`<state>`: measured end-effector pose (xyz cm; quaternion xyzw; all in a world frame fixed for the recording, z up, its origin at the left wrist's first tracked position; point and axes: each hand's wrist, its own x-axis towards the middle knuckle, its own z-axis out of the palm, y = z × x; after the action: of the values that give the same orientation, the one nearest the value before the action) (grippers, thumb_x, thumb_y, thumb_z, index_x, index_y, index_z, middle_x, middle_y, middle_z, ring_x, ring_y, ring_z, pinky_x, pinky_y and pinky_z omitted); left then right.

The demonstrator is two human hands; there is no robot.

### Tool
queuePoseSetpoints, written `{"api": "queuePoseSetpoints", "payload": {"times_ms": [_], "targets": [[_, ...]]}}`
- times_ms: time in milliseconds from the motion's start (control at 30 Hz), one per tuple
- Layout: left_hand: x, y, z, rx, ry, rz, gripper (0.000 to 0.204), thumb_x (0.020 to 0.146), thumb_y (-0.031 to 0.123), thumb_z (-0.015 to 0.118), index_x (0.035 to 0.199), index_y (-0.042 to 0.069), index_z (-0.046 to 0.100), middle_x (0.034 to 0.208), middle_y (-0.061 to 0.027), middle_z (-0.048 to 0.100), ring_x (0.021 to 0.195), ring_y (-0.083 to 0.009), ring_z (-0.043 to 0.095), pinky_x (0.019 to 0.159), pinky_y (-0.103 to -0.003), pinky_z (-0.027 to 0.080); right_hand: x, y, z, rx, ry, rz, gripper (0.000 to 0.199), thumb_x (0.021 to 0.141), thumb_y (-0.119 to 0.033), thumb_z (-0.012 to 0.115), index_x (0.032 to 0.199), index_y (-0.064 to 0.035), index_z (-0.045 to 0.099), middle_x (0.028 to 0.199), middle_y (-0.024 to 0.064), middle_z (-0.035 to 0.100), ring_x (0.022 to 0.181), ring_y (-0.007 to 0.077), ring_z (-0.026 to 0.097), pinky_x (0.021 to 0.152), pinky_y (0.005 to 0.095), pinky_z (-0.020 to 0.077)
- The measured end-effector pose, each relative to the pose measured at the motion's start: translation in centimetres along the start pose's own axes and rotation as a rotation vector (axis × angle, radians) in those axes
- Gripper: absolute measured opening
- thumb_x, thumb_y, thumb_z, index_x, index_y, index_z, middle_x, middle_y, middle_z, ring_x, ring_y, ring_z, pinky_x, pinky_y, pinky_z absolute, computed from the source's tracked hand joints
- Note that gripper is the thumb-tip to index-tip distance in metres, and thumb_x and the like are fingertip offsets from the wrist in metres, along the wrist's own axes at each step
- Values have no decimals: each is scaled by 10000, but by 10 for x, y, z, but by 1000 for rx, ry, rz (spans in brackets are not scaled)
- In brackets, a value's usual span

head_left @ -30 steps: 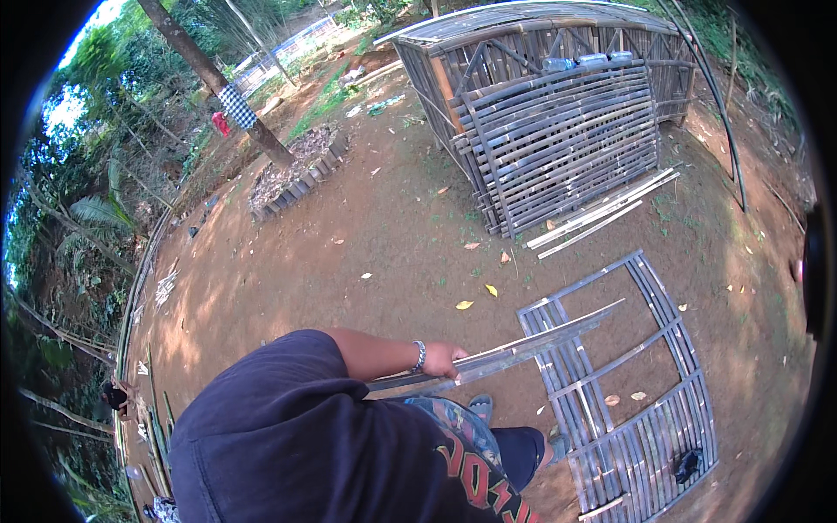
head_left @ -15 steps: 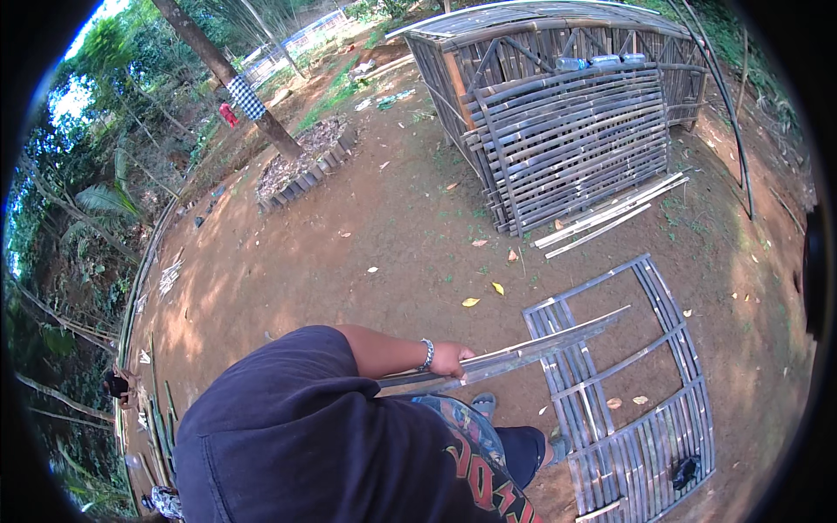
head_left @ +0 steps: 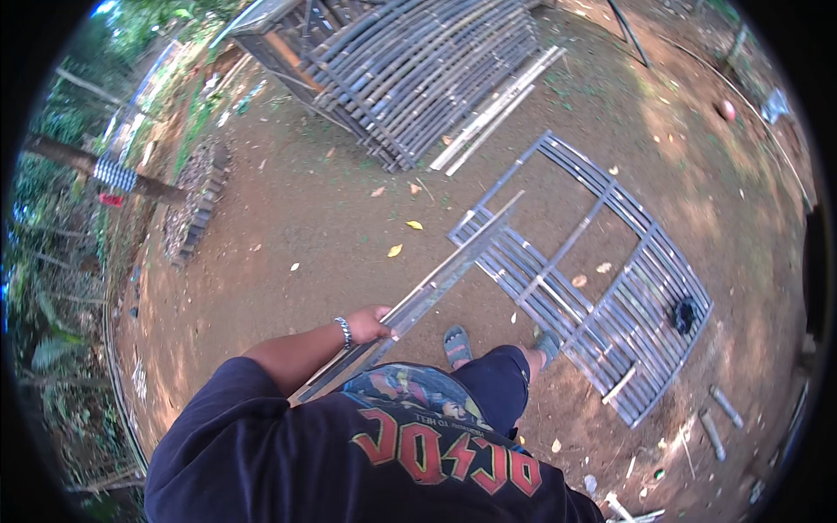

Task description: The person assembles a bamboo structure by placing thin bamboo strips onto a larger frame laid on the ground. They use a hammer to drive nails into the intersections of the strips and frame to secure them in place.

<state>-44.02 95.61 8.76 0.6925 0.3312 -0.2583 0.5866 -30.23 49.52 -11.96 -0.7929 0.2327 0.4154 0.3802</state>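
Observation:
My left hand, with a bracelet on its wrist, is closed around a few long split bamboo slats. They run slantwise past my body, and their far ends reach over a bamboo lattice panel lying on the ground. Whether the slats touch the panel I cannot tell. The panel has slatted strips and two large open gaps, and a black bundle rests on its right part. A short pale bamboo piece lies on the panel's near edge. My right hand is out of sight.
A bamboo-slatted structure stands ahead, with loose pale bamboo strips beside it. Short bamboo lengths lie at the lower right. At the left, a tree trunk wrapped in checked cloth rises from an edged bed.
My view has turned right and downward. The slats, still in my left hand, now point more steeply away from me. My feet remain beside the panel.

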Motion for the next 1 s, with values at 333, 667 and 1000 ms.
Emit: {"api": "queuePoseSetpoints", "payload": {"times_ms": [333,667,1000], "targets": [[10,12,-17,-45,19,-160,301,862,22,728,1157,33,667,943,-2,703,805,-112,636,766,-291,528,-22,40,-6,113,166,162,463,929,-312,669,1250,16,606,1023,230,718,1003,360,705,880,428,544],[122,78,-25,-306,239,-91,187,919,21,690,1097,72,661,897,-44,722,732,-158,666,668,-329,546,-4,-27,-54,-99,387,-72,474,891,-315,718,1217,17,629,948,194,738,956,348,721,857,418,547],[269,233,48,-544,450,166,117,938,-10,648,1014,78,642,832,-20,668,648,-133,590,589,-306,472,-11,-256,-103,-80,6,-457,658,845,-448,782,1293,0,602,1104,189,706,1032,322,696,921,404,539]]}}
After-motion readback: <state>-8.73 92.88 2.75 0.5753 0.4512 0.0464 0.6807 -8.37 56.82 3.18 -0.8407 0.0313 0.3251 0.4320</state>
